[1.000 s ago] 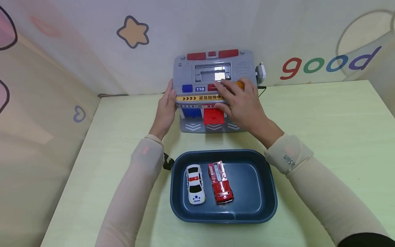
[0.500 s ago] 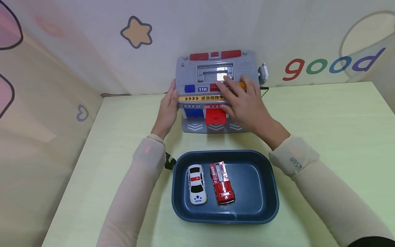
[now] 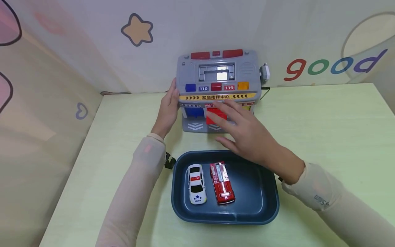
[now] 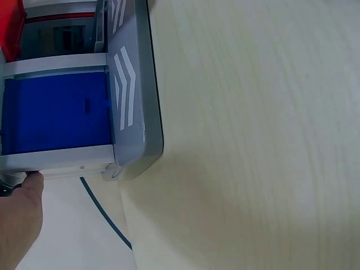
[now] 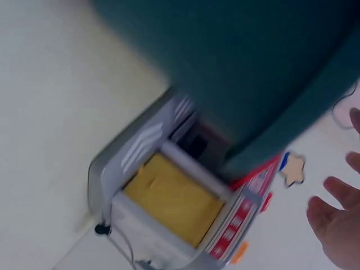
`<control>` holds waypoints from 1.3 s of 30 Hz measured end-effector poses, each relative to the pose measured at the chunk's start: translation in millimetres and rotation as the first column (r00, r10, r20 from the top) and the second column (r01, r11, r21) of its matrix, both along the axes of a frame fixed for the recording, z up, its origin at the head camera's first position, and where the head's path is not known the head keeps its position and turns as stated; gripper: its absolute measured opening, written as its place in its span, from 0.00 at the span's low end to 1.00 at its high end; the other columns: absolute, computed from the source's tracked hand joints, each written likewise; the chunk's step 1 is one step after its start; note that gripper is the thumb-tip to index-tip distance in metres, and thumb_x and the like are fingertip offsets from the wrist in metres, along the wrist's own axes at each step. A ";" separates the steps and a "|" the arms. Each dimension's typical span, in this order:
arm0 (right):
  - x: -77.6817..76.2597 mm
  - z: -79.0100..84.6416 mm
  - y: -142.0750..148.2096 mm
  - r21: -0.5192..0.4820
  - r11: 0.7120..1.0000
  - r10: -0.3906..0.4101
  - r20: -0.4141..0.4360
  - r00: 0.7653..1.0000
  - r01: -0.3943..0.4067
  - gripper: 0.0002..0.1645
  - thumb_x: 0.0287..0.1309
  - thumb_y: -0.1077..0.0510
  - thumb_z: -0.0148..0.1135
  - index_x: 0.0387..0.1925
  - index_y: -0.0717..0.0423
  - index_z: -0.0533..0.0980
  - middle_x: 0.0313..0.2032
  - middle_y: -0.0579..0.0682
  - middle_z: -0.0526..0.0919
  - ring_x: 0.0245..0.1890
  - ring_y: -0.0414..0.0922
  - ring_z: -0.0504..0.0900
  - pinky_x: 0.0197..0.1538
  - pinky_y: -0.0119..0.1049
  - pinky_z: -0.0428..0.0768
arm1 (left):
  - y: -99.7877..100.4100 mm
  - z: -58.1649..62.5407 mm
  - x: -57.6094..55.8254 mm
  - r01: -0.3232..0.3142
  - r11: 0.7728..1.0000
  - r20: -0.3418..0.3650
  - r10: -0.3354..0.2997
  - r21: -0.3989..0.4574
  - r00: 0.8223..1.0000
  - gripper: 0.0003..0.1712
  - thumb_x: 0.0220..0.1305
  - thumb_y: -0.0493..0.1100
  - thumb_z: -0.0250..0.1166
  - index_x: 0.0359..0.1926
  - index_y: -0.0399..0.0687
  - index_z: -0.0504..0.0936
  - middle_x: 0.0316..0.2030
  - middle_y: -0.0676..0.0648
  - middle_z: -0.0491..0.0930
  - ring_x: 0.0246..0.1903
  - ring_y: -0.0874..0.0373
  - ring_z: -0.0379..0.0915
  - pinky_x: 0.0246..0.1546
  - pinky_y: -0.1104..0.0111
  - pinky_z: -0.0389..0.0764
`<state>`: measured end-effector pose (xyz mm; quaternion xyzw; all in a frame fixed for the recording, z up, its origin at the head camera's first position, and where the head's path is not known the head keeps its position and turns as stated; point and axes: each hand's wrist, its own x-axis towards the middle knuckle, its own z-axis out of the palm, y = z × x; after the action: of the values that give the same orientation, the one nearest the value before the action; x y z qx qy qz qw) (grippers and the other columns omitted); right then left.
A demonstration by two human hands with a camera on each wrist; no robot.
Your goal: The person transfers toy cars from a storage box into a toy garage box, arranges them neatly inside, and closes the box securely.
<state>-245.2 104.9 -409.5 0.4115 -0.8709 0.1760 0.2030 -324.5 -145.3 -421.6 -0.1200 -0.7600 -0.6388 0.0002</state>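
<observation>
A grey toy emergency station point(image 3: 248, 72) stands against the wall, with blue, red and orange buttons on its sloped top. Its blue door point(image 4: 56, 112) and yellow door point(image 5: 174, 199) are down; the middle red door point(image 3: 218, 112) is swung outward over a dark bay. My left hand point(image 3: 166, 113) rests along the station's left side, fingers fairly straight, some hidden behind it. My right hand point(image 3: 251, 137) hovers with spread fingers between station and dark blue tray point(image 3: 176, 202), holding nothing. In the tray lie a white toy police car point(image 3: 196, 185) and a red toy fire truck point(image 3: 223, 188).
A white plug-like part point(image 3: 264, 72) sticks out at the station's right side. A thin black cable point(image 3: 115, 94) runs along the table's back edge. Behind rises a printed cloth wall point(image 3: 197, 27). A blurred dark teal form point(image 5: 242, 62) covers much of the right wrist view.
My right hand has left the station's top buttons and come down toward the tray, its fingers spread. The left hand stays on the station's side. The red door stays out throughout.
</observation>
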 end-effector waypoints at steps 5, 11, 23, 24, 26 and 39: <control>27.5 -4.7 2.7 0.018 0.998 0.060 0.158 0.986 -0.064 0.41 0.55 0.46 0.74 0.69 0.49 0.71 0.69 0.56 0.71 0.70 0.56 0.68 0.63 0.55 0.77 | 0.2 1.0 0.8 -0.004 1.000 0.002 0.004 -0.012 1.000 0.32 0.83 0.47 0.35 0.80 0.45 0.41 0.79 0.49 0.49 0.77 0.56 0.49 0.73 0.61 0.62; 44.8 -15.0 7.4 0.026 0.996 0.074 0.316 0.946 -0.086 0.39 0.54 0.46 0.75 0.66 0.51 0.74 0.63 0.52 0.77 0.64 0.51 0.75 0.59 0.47 0.82 | 0.1 1.1 -0.3 -0.009 1.000 0.002 0.009 -0.018 1.000 0.32 0.83 0.47 0.35 0.81 0.47 0.41 0.79 0.51 0.49 0.77 0.57 0.48 0.73 0.63 0.61; 52.2 -29.8 4.0 0.166 0.979 0.022 0.507 0.861 -0.123 0.37 0.55 0.44 0.74 0.64 0.53 0.76 0.60 0.52 0.79 0.61 0.50 0.77 0.56 0.44 0.84 | 0.2 0.5 0.5 -0.005 1.000 0.004 0.005 -0.015 1.000 0.32 0.83 0.48 0.35 0.81 0.50 0.41 0.79 0.52 0.49 0.77 0.59 0.48 0.74 0.63 0.61; 52.7 -30.7 3.6 0.181 0.976 0.009 0.518 0.855 -0.120 0.39 0.55 0.43 0.74 0.65 0.54 0.75 0.60 0.52 0.79 0.61 0.50 0.77 0.56 0.45 0.84 | 0.5 0.7 0.6 -0.006 1.000 0.005 0.006 -0.015 1.000 0.32 0.83 0.48 0.36 0.81 0.50 0.41 0.79 0.52 0.49 0.77 0.59 0.48 0.74 0.63 0.61; 52.9 -31.7 2.5 0.211 0.971 -0.027 0.557 0.830 -0.110 0.42 0.55 0.42 0.73 0.67 0.55 0.72 0.63 0.54 0.77 0.63 0.52 0.75 0.57 0.47 0.83 | 1.2 1.7 0.5 -0.004 1.000 0.007 0.004 -0.012 1.000 0.32 0.83 0.48 0.36 0.81 0.50 0.42 0.79 0.52 0.49 0.77 0.59 0.48 0.74 0.64 0.61; 44.8 -37.8 -2.3 0.285 0.957 -0.193 0.781 0.594 -0.063 0.54 0.47 0.35 0.75 0.68 0.62 0.70 0.63 0.59 0.77 0.63 0.57 0.75 0.59 0.52 0.81 | 1.6 1.4 -0.3 -0.016 0.999 0.018 0.017 -0.030 1.000 0.32 0.83 0.49 0.36 0.81 0.51 0.41 0.79 0.54 0.49 0.77 0.61 0.47 0.73 0.65 0.61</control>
<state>-200.4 102.6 -447.3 0.2803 -0.8989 0.2083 -0.2645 -324.8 -143.6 -420.2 -0.1079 -0.7703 -0.6285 -0.0034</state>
